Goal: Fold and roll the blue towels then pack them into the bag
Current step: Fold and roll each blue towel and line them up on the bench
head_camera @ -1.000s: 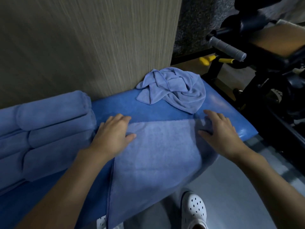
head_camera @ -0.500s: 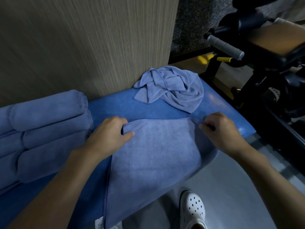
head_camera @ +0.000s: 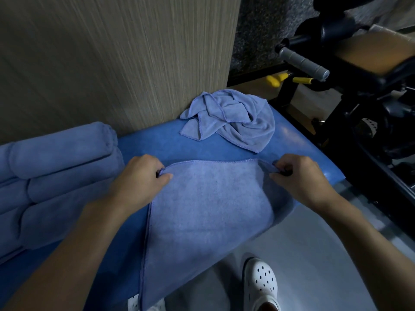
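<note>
On a blue padded bench [head_camera: 152, 144] against a wood-grain wall panel [head_camera: 112, 52], a person is pinching the far corners of a flat lavender-blue microfibre towel [head_camera: 208, 209]. The towel is lying across the bench's middle, its near end hanging over the near edge. The left hand [head_camera: 139, 178] is curling thumb and fingers round the far-left corner, and the right hand [head_camera: 301, 178] is gripping the far-right corner likewise. A crumpled blue towel [head_camera: 233, 122] is sitting at the far right, apart from the flat one. Rolled blue towels [head_camera: 58, 171] are lying stacked at the left. A white perforated clog [head_camera: 260, 281] is showing below, and black gym equipment [head_camera: 359, 86] is standing to the right.
</note>
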